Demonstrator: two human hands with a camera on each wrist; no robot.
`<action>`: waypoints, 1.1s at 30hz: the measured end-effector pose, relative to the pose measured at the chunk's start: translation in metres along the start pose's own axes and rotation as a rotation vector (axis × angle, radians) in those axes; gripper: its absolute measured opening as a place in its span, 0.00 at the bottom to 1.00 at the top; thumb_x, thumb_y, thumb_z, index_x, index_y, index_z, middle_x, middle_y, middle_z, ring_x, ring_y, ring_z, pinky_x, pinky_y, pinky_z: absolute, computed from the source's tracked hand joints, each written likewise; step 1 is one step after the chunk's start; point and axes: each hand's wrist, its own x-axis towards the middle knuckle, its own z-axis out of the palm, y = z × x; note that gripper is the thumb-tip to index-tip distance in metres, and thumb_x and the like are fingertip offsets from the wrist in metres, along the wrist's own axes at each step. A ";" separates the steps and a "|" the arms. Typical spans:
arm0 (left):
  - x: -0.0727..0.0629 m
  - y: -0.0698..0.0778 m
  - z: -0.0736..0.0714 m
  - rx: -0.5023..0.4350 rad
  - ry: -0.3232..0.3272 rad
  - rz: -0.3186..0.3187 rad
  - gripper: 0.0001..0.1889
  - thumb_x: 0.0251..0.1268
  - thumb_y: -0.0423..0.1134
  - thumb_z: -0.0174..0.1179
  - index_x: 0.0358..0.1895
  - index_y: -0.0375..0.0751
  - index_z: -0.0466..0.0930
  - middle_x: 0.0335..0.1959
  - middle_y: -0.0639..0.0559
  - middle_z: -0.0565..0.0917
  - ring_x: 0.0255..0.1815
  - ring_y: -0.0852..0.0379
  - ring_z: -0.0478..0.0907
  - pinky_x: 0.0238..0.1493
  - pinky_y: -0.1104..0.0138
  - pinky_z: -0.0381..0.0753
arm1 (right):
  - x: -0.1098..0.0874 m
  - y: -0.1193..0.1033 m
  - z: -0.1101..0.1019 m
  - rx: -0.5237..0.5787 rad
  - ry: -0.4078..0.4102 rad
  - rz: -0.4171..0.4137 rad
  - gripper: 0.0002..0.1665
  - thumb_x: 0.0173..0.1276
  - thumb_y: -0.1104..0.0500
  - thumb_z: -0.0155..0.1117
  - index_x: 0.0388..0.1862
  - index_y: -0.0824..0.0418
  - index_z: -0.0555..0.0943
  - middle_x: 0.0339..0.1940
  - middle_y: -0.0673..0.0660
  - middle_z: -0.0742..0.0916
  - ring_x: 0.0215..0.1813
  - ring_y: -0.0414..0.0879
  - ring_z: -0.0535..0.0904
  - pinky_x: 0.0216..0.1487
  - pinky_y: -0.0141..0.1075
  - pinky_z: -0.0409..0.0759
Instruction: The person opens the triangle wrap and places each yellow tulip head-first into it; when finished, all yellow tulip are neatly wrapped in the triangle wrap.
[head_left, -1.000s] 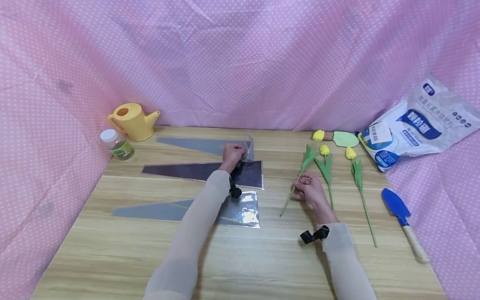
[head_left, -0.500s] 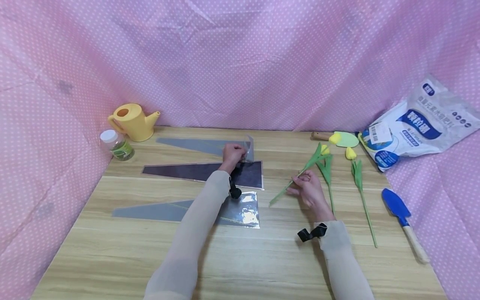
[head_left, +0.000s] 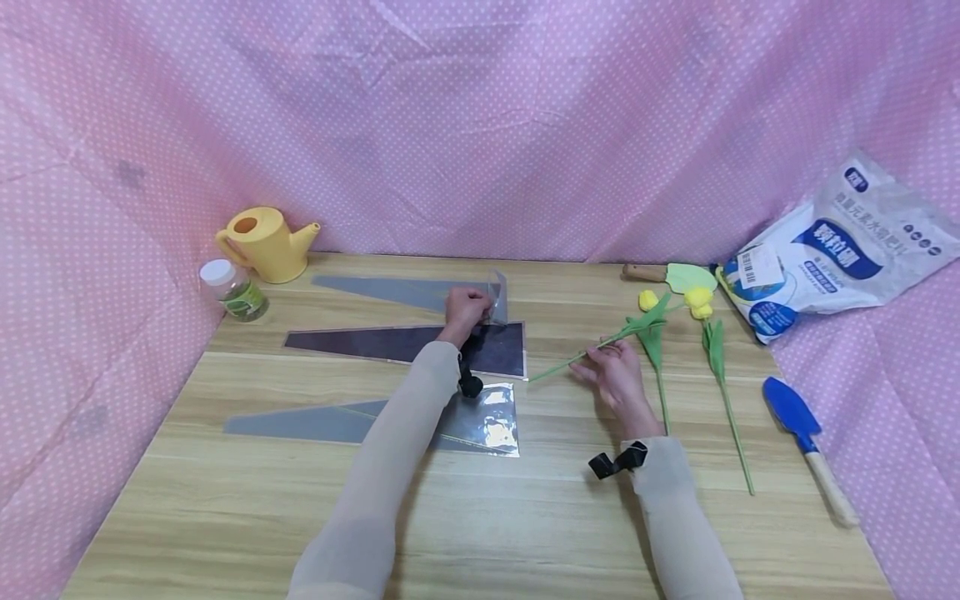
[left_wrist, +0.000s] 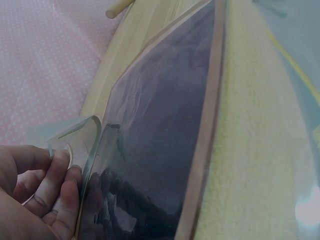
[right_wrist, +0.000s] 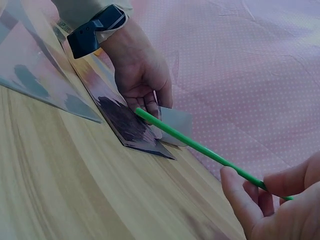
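Observation:
My left hand (head_left: 467,312) pinches the clear film at the wide end of the farthest flower sleeve (head_left: 390,288). In the left wrist view, thumb and fingers lift a bent flap of film (left_wrist: 82,137). My right hand (head_left: 618,379) holds a yellow artificial tulip (head_left: 643,323) by its green stem (right_wrist: 200,149), between thumb and fingers. The stem's cut end points left toward the sleeves, and the bloom points right, overlapping another tulip's head in the head view. Two more tulips lie on the table: one (head_left: 662,392) beneath the held one, one (head_left: 727,417) farther right.
A dark sleeve (head_left: 360,340) and a nearer grey sleeve (head_left: 300,422) lie on the table (head_left: 525,533). A yellow watering can (head_left: 270,246) and jar (head_left: 236,292) stand back left. At right are a green trowel (head_left: 688,277), blue trowel (head_left: 793,406) and fertilizer bag (head_left: 832,258).
My right hand has turned the tulip clockwise, its bloom swinging right and its stem end left and away toward the sleeves. The left hand keeps its place on the film.

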 end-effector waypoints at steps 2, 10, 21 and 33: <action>-0.001 0.001 -0.001 -0.010 0.000 0.004 0.07 0.59 0.31 0.62 0.31 0.36 0.90 0.25 0.44 0.88 0.22 0.58 0.79 0.28 0.68 0.79 | 0.001 0.000 0.001 0.024 0.012 -0.011 0.13 0.73 0.75 0.48 0.49 0.61 0.62 0.38 0.51 0.76 0.39 0.39 0.80 0.48 0.37 0.87; -0.001 0.000 -0.001 -0.019 -0.011 -0.002 0.07 0.60 0.32 0.63 0.33 0.34 0.89 0.25 0.46 0.88 0.23 0.60 0.79 0.29 0.70 0.79 | 0.007 0.000 0.005 0.081 0.034 -0.036 0.13 0.73 0.74 0.49 0.45 0.59 0.61 0.36 0.49 0.76 0.38 0.39 0.80 0.50 0.38 0.87; 0.001 -0.001 0.001 0.006 0.000 0.001 0.07 0.60 0.32 0.63 0.35 0.33 0.89 0.23 0.51 0.85 0.20 0.64 0.75 0.25 0.74 0.74 | 0.019 -0.009 0.015 0.141 0.054 -0.102 0.13 0.74 0.74 0.49 0.47 0.59 0.61 0.38 0.50 0.72 0.41 0.39 0.81 0.49 0.39 0.87; -0.001 0.000 0.000 0.004 -0.013 -0.005 0.07 0.61 0.33 0.63 0.36 0.33 0.89 0.27 0.47 0.87 0.21 0.63 0.76 0.26 0.73 0.75 | 0.034 -0.021 0.028 0.224 0.067 -0.193 0.13 0.73 0.76 0.49 0.45 0.60 0.62 0.35 0.51 0.72 0.40 0.41 0.77 0.54 0.46 0.85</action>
